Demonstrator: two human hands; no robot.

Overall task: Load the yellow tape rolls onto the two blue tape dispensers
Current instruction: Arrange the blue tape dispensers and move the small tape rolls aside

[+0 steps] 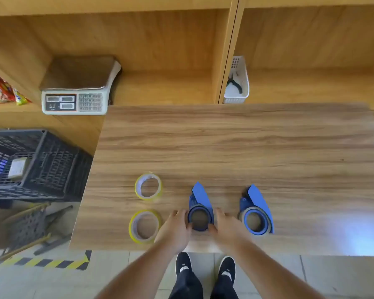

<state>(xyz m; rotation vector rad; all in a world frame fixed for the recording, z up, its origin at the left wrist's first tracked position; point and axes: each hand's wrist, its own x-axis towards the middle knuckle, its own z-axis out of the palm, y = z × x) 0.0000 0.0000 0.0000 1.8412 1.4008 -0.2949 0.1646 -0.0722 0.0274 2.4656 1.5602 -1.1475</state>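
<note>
Fingers (183, 214) of the left hand (175, 230) curl against the left side of the nearer blue dispenser (200, 213), while the right hand (225, 229) cups its right side, so both hands hold that one dispenser on the wooden counter (246, 147) (how tightly, the blur does not let me say). Its round hub is bare, with no yellow roll on it.

Taking that held dispenser as the landmark: the second blue dispenser (256, 215) stands to its right, apart from it, hub also bare. To the left of it, just beside the left hand, lies one yellow tape roll (131, 227) flat on the counter, and a second yellow roll (148, 198) lies beyond that one, farther from the person.

Far beyond the landmark and to the right, a white slotted basket (245, 83) on the shelf holds a pair of black-handled pliers (233, 83). Well to the left, off the counter, a black crate (52, 169) holds a small pale block (17, 168). Beyond the crate a weighing scale (78, 87) sits on the shelf.
</note>
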